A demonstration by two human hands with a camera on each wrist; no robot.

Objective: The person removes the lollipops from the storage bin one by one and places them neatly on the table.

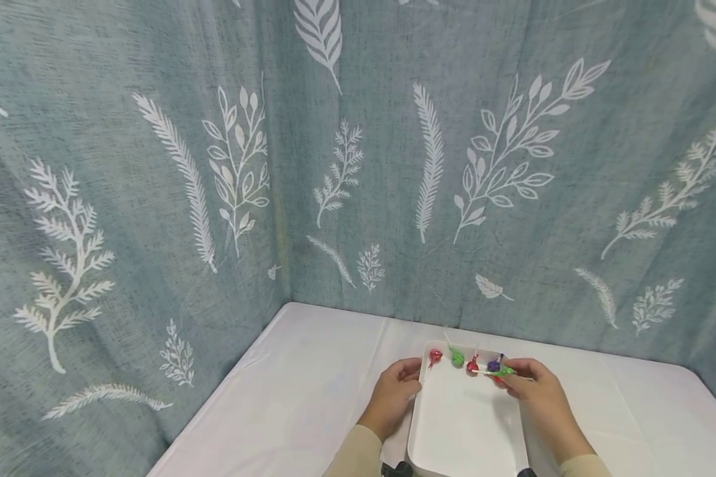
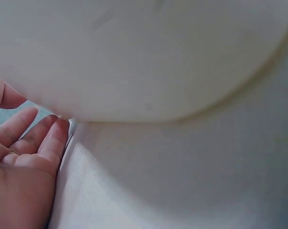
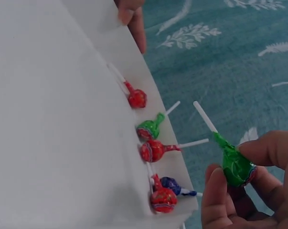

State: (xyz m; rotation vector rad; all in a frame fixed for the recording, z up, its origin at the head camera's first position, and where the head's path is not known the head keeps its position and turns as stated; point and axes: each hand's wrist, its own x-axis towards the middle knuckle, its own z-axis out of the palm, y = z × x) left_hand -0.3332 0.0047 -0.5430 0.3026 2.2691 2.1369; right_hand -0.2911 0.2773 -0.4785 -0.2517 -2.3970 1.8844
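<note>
The right hand [image 1: 537, 391] pinches a green lollipop [image 3: 237, 167] by its round, wrapped head, near the tray's 1 o'clock corner, its stick pointing to 9 in the head view. The left hand [image 1: 388, 397] grips the rim of the tray [image 1: 462, 424] at about 10 o'clock. A light pinch round the head seems best, since the wrapper looks slick; a firm rim hold and a level tray should keep the loose sweets from rolling. Along the far wall, a first red lollipop [image 3: 137, 98] lies at 11, a second green lollipop [image 3: 147, 130] and a middle red lollipop [image 3: 152, 151] near 12, and a blue lollipop [image 3: 170, 185] and last red lollipop [image 3: 163, 199] toward 1. All have ball heads in creased, shiny wrappers, with thin white sticks, some leaning across the rim. The tray is smooth, white, shallow and round-cornered, probably plastic. Beyond it spread a white-covered table [image 1: 334, 344] and, at 12, a blue-green curtain [image 1: 388, 165], coarse-woven, with white leaf prints.
</note>
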